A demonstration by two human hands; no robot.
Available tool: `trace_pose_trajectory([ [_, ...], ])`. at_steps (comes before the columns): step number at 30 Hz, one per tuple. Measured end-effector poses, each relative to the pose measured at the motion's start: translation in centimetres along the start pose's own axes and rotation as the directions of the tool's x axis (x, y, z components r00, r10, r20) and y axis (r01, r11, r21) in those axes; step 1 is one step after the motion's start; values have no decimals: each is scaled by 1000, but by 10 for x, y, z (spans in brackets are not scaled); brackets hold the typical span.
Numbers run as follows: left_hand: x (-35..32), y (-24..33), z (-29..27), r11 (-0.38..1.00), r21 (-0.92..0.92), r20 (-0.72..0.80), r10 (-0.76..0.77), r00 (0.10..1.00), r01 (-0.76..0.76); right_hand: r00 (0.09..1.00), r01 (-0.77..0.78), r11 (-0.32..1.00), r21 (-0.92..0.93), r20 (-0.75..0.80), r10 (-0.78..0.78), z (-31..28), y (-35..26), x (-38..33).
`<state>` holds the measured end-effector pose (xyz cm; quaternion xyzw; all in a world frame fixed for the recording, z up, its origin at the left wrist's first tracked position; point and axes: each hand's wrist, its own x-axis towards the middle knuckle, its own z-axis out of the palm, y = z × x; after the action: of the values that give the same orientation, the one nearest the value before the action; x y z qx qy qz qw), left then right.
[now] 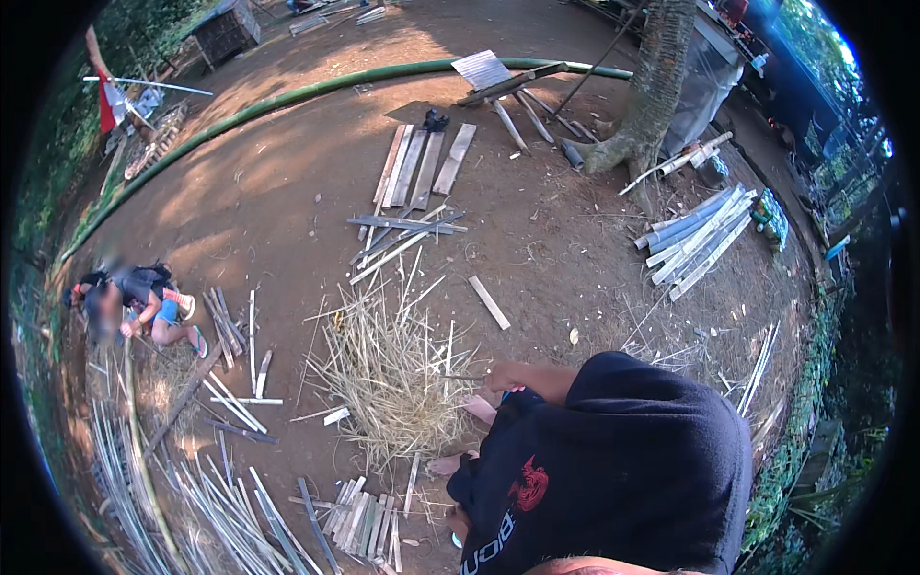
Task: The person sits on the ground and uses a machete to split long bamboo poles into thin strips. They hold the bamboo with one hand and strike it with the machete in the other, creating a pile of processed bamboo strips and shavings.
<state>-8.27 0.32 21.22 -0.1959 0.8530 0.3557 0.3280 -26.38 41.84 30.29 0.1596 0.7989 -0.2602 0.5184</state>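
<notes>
My right hand reaches out past the dark shirt and is closed around a thin, dark, strip-like thing, whose kind is too small to tell. It points left over a heap of pale shavings and thin split strips. Bare feet rest at the heap's right edge. A short flat wooden slat lies on the dirt beyond the hand. My left hand does not show; the shirt and body cover that area.
Cut slats and long split strips lie at the near left. Another person sits at far left, a hand at a long pole. Boards, a tree trunk, a bundle of strips and a green bamboo pole lie beyond.
</notes>
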Motion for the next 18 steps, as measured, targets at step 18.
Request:
trace_pose_trajectory([
  [18,-14,158,8,984,-75,498,175,850,-159,976,-216,967,134,48,211,76,165,22],
])
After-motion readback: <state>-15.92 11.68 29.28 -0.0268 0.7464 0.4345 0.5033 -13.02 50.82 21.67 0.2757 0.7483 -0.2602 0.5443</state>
